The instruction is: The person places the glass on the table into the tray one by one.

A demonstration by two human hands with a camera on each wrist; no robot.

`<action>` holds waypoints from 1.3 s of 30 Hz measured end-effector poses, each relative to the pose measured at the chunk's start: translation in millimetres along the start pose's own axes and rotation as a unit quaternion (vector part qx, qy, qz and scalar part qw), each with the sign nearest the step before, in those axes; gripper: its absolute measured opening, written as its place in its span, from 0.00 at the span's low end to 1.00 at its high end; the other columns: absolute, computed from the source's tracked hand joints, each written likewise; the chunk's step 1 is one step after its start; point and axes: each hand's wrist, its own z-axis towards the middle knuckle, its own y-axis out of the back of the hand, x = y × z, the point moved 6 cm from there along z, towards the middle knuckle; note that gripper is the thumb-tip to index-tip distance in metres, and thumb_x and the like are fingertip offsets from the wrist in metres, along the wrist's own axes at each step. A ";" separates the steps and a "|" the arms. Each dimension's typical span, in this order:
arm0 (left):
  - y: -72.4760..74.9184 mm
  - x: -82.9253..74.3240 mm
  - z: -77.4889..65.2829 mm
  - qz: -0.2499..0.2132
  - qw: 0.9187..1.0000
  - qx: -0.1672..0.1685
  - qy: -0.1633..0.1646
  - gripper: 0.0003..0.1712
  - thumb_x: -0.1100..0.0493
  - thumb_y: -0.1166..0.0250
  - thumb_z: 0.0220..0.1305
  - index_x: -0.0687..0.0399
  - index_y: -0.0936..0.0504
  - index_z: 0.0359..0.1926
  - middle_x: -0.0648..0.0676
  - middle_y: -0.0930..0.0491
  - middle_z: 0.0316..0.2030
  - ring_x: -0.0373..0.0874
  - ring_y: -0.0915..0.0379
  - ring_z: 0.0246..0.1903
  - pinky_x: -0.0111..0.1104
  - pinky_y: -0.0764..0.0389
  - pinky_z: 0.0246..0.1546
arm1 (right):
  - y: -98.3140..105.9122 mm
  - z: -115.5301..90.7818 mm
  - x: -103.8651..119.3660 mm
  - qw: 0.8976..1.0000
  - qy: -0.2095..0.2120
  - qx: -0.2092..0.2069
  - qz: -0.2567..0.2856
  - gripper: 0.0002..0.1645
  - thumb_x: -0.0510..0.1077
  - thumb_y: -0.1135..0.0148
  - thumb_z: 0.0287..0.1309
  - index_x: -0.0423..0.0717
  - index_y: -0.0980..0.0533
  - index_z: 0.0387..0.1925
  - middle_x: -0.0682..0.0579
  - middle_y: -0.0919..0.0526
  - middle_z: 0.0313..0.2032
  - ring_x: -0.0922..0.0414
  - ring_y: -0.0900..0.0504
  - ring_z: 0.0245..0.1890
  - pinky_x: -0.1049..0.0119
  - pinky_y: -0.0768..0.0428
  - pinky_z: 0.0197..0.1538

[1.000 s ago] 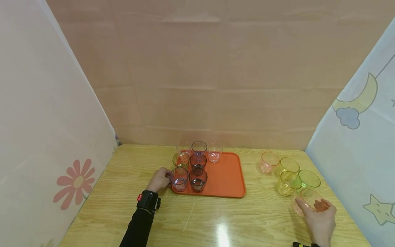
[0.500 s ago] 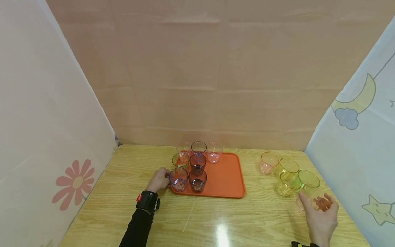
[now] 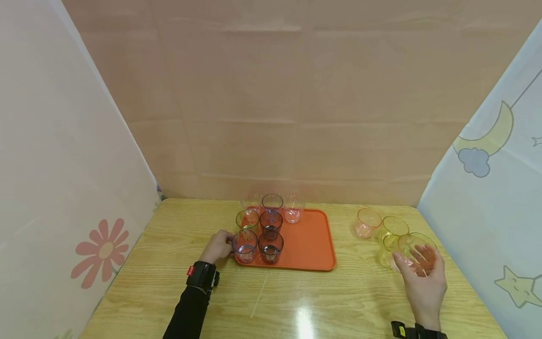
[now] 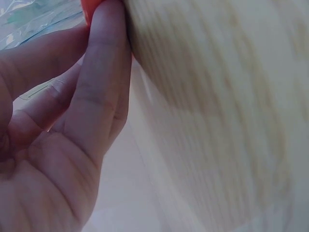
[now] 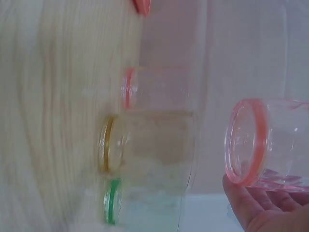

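At the left front corner of the orange tray [image 3: 309,240], my left hand [image 3: 217,247] pinches the rim; the left wrist view shows the fingers [image 4: 104,58] meeting at its orange edge. Several tinted glasses stand on the tray's left half, among them a dark grey glass [image 3: 271,247] and a blue-rimmed glass [image 3: 244,247] in front. Over at the right, my right hand [image 3: 425,287] holds a pink glass [image 5: 285,140] between thumb and fingers, raised off the table. Behind that glass, a green glass [image 5: 113,200] is mostly hidden in the head view.
To the right of the tray stand another pink glass [image 3: 367,225] and yellow glasses [image 3: 394,227], close together on the wooden table [image 3: 338,301]. The tray's right half shows bare orange surface. Printed cloth walls [image 3: 499,226] flank the table, with a brown backdrop [image 3: 271,117] behind.
My right hand has lifted the pink glass from the right front of the table and moved it up and slightly left. My left hand stays at the tray corner.
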 end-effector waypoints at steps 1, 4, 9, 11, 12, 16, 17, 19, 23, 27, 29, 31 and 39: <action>0.5 -0.7 0.1 0.004 1.000 -0.001 -0.001 0.11 0.76 0.41 0.56 0.65 0.15 0.36 0.54 0.20 0.24 0.43 0.22 0.22 0.30 0.24 0.21 | -5.0 -0.3 2.3 1.000 0.008 0.012 0.001 0.45 0.43 0.27 0.54 0.58 0.39 0.70 0.63 0.27 0.56 0.73 0.27 0.49 0.80 0.33 0.46; 1.6 -1.4 0.3 0.013 1.000 -0.002 -0.005 0.11 0.76 0.40 0.56 0.65 0.14 0.36 0.54 0.20 0.23 0.42 0.22 0.22 0.30 0.24 0.20 | -21.5 -2.2 8.2 0.998 0.028 0.050 0.004 0.46 0.42 0.27 0.53 0.57 0.39 0.71 0.60 0.27 0.58 0.72 0.27 0.51 0.80 0.32 0.46; 0.5 -1.1 0.7 0.011 1.000 0.001 -0.003 0.12 0.76 0.41 0.56 0.65 0.14 0.37 0.53 0.20 0.23 0.41 0.22 0.22 0.30 0.23 0.21 | -53.0 -10.2 16.0 0.990 0.060 0.121 0.031 0.46 0.39 0.28 0.54 0.52 0.40 0.71 0.54 0.28 0.59 0.69 0.27 0.53 0.80 0.30 0.49; 0.2 -0.8 0.9 0.007 1.000 0.003 -0.001 0.12 0.76 0.41 0.56 0.65 0.14 0.37 0.54 0.20 0.23 0.41 0.22 0.22 0.30 0.22 0.21 | -66.3 -13.5 18.8 0.985 0.073 0.147 0.046 0.46 0.37 0.28 0.54 0.49 0.40 0.71 0.51 0.28 0.60 0.68 0.27 0.54 0.80 0.29 0.50; 0.2 -0.4 1.1 0.005 1.000 0.003 0.000 0.12 0.76 0.41 0.56 0.65 0.14 0.37 0.54 0.20 0.24 0.42 0.22 0.22 0.30 0.22 0.21 | -72.2 -15.1 20.5 0.983 0.077 0.157 0.053 0.46 0.37 0.28 0.53 0.48 0.40 0.71 0.49 0.28 0.60 0.67 0.26 0.54 0.79 0.28 0.51; 0.5 -0.1 1.2 0.006 1.000 0.006 0.000 0.11 0.76 0.41 0.55 0.66 0.15 0.37 0.54 0.20 0.24 0.43 0.21 0.23 0.31 0.21 0.23 | -90.5 -19.5 27.1 0.976 0.089 0.184 0.076 0.45 0.36 0.28 0.53 0.48 0.38 0.70 0.46 0.28 0.60 0.64 0.26 0.55 0.79 0.27 0.52; 0.8 -0.2 1.2 0.007 1.000 0.005 0.001 0.11 0.76 0.41 0.55 0.66 0.15 0.37 0.54 0.20 0.24 0.43 0.21 0.23 0.31 0.21 0.23 | -94.0 -20.3 28.7 0.975 0.090 0.188 0.078 0.44 0.37 0.28 0.53 0.49 0.38 0.70 0.47 0.28 0.60 0.63 0.26 0.56 0.78 0.27 0.53; 1.1 -0.6 1.1 0.009 1.000 0.005 0.001 0.11 0.76 0.41 0.55 0.67 0.15 0.37 0.55 0.20 0.24 0.43 0.21 0.23 0.31 0.21 0.23 | -100.7 -21.8 30.5 0.973 0.090 0.196 0.079 0.45 0.38 0.28 0.53 0.49 0.38 0.70 0.48 0.27 0.59 0.62 0.26 0.56 0.78 0.27 0.54; 1.2 -1.1 1.7 0.009 1.000 0.007 0.004 0.12 0.76 0.41 0.56 0.67 0.15 0.38 0.54 0.19 0.25 0.43 0.21 0.24 0.31 0.20 0.24 | -113.0 -24.7 29.4 0.971 0.085 0.212 0.064 0.46 0.40 0.27 0.53 0.47 0.39 0.70 0.53 0.27 0.58 0.61 0.26 0.56 0.77 0.28 0.55; 1.6 -2.2 2.3 0.016 1.000 0.005 -0.001 0.12 0.76 0.42 0.57 0.66 0.15 0.38 0.54 0.19 0.24 0.43 0.21 0.23 0.31 0.21 0.23 | -123.4 -27.1 30.0 0.969 0.082 0.226 0.061 0.47 0.42 0.27 0.53 0.48 0.40 0.71 0.53 0.27 0.60 0.58 0.26 0.57 0.76 0.28 0.56; 2.0 -2.3 2.8 0.020 1.000 0.002 -0.006 0.12 0.76 0.42 0.56 0.66 0.15 0.37 0.54 0.19 0.23 0.43 0.21 0.23 0.31 0.22 0.23 | -128.6 -28.0 32.0 0.967 0.083 0.231 0.062 0.47 0.43 0.27 0.54 0.48 0.40 0.71 0.52 0.27 0.60 0.56 0.26 0.58 0.75 0.28 0.56; 2.3 -2.0 3.0 0.023 1.000 0.001 -0.010 0.11 0.76 0.42 0.56 0.66 0.15 0.37 0.54 0.19 0.23 0.43 0.21 0.22 0.31 0.22 0.22 | -133.9 -28.4 34.2 0.965 0.078 0.238 0.072 0.47 0.44 0.27 0.53 0.49 0.40 0.71 0.50 0.27 0.61 0.54 0.27 0.59 0.73 0.28 0.58; 0.2 1.6 3.3 0.016 1.000 0.010 0.007 0.11 0.76 0.41 0.57 0.66 0.15 0.38 0.55 0.21 0.25 0.42 0.22 0.23 0.30 0.22 0.23 | -154.1 -32.4 37.9 0.957 0.061 0.274 0.078 0.49 0.48 0.27 0.54 0.48 0.43 0.71 0.42 0.30 0.63 0.46 0.30 0.63 0.49 0.32 0.64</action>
